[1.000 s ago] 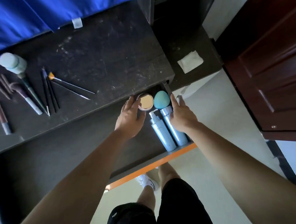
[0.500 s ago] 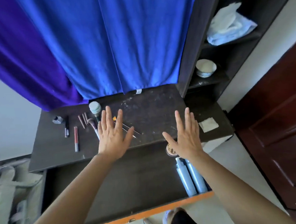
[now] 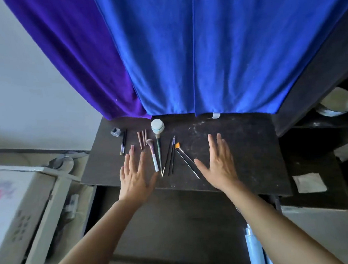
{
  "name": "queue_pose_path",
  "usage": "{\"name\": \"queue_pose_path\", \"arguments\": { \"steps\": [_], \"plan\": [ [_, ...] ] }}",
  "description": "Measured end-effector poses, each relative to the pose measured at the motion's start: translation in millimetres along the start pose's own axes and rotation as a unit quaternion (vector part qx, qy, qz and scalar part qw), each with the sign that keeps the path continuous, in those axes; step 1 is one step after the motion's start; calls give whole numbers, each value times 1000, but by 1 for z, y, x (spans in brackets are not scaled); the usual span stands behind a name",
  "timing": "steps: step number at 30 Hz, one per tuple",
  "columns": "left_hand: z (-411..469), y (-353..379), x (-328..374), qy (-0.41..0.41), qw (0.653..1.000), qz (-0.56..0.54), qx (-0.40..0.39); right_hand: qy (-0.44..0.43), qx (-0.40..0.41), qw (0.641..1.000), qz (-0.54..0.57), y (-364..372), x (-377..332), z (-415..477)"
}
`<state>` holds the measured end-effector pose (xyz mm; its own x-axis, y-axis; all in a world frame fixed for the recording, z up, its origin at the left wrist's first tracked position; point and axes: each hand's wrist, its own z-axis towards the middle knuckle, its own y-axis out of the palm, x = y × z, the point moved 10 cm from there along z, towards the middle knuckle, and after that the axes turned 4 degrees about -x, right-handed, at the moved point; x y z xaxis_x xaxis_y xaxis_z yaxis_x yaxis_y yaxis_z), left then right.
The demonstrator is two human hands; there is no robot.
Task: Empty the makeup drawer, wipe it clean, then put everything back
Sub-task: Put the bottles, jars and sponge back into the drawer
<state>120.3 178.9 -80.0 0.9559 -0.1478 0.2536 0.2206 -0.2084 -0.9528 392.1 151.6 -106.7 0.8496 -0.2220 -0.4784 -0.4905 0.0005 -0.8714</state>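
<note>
1. Below, the open drawer (image 3: 174, 223) is seen under the counter (image 3: 241, 148); blue bottles (image 3: 254, 249) lie in its right end.
2. Brushes (image 3: 170, 154) and pencils (image 3: 142, 139) are laid out on the counter.
3. Both hands, left (image 3: 134, 175) and right (image 3: 220, 163), are spread flat and empty; refilling is judged under way, with a brush to be grasped next.

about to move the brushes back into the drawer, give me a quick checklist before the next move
1. Left hand free: ok, open, holding nothing.
2. Right hand free: ok, open, holding nothing.
3. Brushes within reach on the desk top: ok, between the hands.
4. Space in the drawer: ok, bare left of the blue bottle.
5. Drawer wiped clean: cannot tell.
</note>
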Motion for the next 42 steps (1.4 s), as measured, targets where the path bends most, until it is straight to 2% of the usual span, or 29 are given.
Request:
{"name": "queue_pose_path", "arguments": {
  "steps": [6, 11, 21, 26, 30, 32, 37, 42],
  "plan": [
    [27, -21, -77, -134, 991, -14, -6, -41, -53, 997, 41, 40, -57, 64],
    [62, -31, -119, -180, 982, -56, 3, -39, -86, 993, 77, 67, -93, 111],
    [198, 9, -172, -140, 979, -142, 32, -41, -42, 997, 56, 131, -137, 197],
    [222, 26, -193, -108, 980, -152, 62, -58, 28, 996, -54, 146, -141, 208],
    [219, 22, -205, -113, 975, -174, 83, -36, 1, 999, -38, 143, -144, 211],
    [210, 7, -199, -104, 969, -198, 102, -30, 14, 999, -8, 124, -150, 208],
    [159, -34, -148, -11, 960, -240, 141, -1, 79, 993, 93, 65, -155, 155],
    [90, -9, -88, 34, 952, -296, 70, 68, 105, 988, 91, 36, -110, 51]
  ]
}}
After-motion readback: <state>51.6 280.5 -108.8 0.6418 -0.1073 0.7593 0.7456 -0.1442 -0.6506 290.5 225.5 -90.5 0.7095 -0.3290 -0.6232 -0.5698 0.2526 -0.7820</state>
